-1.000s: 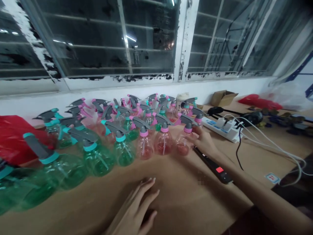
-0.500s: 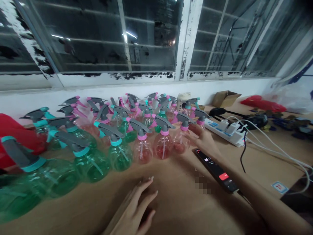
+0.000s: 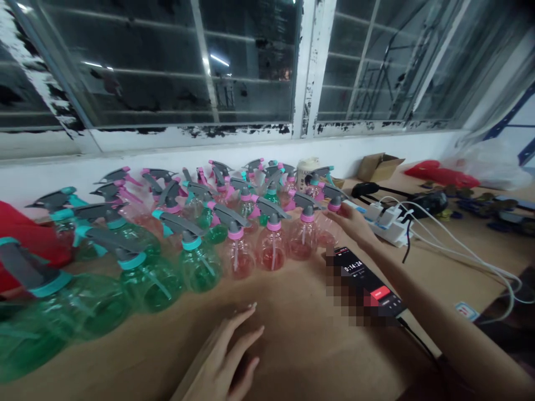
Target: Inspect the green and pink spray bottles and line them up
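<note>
Several spray bottles stand in rows on the brown table [image 3: 309, 345] under the window: green ones with teal collars [image 3: 152, 281] on the left, pink ones with pink collars [image 3: 271, 250] toward the right, all with grey triggers. My left hand [image 3: 228, 362] lies flat on the table near the front edge, fingers spread, holding nothing. My right hand [image 3: 355, 225] reaches forward to the rightmost pink bottle [image 3: 328, 231] and rests against its side, fingers extended. A black phone [image 3: 370, 284] showing a timer lies just beside my right wrist.
A white power strip [image 3: 387, 225] with plugs and white cables [image 3: 460, 245] lies right of the bottles. Behind it stand a cardboard box [image 3: 378, 164] and a red bag [image 3: 443, 174]. Red material [image 3: 25, 234] sits at the far left. A wall and windows close the back.
My right hand has slid slightly back along the rightmost pink bottles. The view has shifted a little, bringing the phone closer; my left hand stays flat on the table.
</note>
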A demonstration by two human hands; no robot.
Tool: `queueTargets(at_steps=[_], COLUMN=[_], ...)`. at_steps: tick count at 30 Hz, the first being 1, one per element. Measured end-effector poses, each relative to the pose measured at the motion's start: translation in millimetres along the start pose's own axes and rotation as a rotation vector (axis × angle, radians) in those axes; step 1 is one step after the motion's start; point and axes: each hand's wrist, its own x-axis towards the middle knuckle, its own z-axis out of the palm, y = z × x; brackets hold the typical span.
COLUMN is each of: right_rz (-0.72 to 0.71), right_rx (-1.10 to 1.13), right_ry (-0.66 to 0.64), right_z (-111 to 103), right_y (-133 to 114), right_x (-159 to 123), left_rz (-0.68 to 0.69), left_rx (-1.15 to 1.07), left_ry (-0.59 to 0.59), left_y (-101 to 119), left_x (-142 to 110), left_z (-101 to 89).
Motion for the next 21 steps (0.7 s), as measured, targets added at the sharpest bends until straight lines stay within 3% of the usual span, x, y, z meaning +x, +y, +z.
queueTargets(at_steps=[5,13,17,21], right_rz=[0.004,0.025,-0.005,-0.106], right_rx=[-0.038,-0.11,-0.087,-0.028], right_ry=[0.06,0.211,0.091,-0.098], right_z=[0.0,-48.0,-47.1,-18.8], right_y=[-9.0,-40.1,-68.3,-107.5], right_x=[0.9,-36.8,-84.5,-135.4], left_rz=[-0.021,-0.076,-0.156,-0.254], left_rx=[0.01,-0.064,-0.192,-0.233], left_ry=[-0.003,0.018,0.013,-0.007], left_y=[3.6,10.1,14.6,16.0], left_x=[-3.3,-12.7,-19.2,-32.0], left_z=[-5.8,-18.8,-27.7,-38.3])
